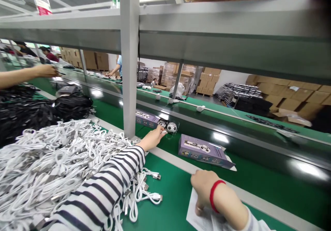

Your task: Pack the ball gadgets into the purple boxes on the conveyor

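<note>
The hands are apart. The left hand (152, 138) touches a small round panda toy (172, 127) on the green surface (165, 193). The right hand (204, 191) rests on a white paper sheet (204, 222) near a purple box (204, 151).

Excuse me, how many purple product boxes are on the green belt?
2: one box just beyond the left hand, one above the right hand. Others may be hidden.

Black-and-white stripes are seen on the sleeve (98, 186), and a bright red wristband (214, 195) is spotted on the other arm. Lots of white is given by the cables (51, 169), black by the cables (33, 115) behind. The belt (165, 196) is green, the box (201, 151) purple, and the round toy (171, 127) black and white.
</note>
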Available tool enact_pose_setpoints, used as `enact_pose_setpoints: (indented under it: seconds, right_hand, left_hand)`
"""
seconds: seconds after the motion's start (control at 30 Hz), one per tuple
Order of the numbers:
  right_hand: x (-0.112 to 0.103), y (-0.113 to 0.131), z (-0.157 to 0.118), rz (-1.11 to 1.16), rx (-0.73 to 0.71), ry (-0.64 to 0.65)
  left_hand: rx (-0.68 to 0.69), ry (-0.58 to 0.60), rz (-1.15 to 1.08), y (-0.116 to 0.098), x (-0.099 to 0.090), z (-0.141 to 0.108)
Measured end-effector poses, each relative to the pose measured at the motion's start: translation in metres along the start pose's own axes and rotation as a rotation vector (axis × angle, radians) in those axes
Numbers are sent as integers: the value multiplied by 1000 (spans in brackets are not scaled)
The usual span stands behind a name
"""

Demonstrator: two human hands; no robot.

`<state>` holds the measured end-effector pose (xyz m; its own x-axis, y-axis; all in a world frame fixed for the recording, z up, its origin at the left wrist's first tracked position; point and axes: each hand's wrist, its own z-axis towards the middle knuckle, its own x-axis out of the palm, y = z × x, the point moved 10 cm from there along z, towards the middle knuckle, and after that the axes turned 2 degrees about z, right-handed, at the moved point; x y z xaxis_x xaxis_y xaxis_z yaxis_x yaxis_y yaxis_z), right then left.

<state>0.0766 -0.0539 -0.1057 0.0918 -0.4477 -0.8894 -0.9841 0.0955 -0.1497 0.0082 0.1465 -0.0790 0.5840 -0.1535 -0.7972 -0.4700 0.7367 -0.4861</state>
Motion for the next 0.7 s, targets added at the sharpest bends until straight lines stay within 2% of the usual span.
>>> enact_pose_setpoints:
  seconds: [0.2, 0.27, 0.4, 0.53, 0.7]
  right_hand:
    - [1, -3, 2, 25, 37, -15]
    - [6, -6, 7, 54, 45, 8]
    - [14, -10, 15, 110, -26, 45]
    - [14, -8, 18, 137, -209, -14]
    - [-12, -19, 16, 398, -339, -160]
  left_hand:
    - [108, -333, 215, -28, -35, 13]
    - [102, -372, 257, -31, -37, 24]
    - [106, -326, 346, -29, -23, 43]
    - [119, -256, 307, -26, -7, 50]
    - [279, -130, 268, -41, 10, 46]
